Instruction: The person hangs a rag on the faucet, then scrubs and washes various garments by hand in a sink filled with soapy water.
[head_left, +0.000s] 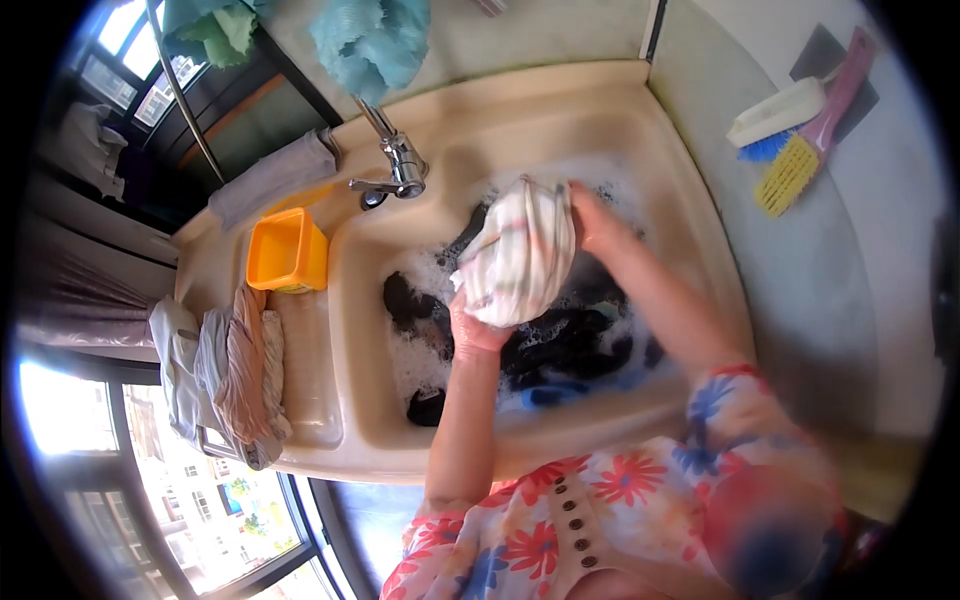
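Observation:
A bunched white cloth with pale stripes [520,255] is held up between my two hands above the soapy water. My left hand [478,328] grips it from the lower left, its fingers mostly behind the fabric. At the upper right edge, my right hand [592,218] holds the same cloth, with the fingertips partly hidden. Beneath, dark wet clothes [565,345] lie in suds inside the beige sink [360,330]. A blue piece of fabric [545,396] shows near the front of the basin.
A chrome faucet [402,165] stands at the back of the sink. On the left ledge are an orange square container [287,250], several folded garments [225,370] and a grey cloth [275,180]. Two brushes [790,172] hang on the right wall; teal fabric [370,45] hangs above the faucet.

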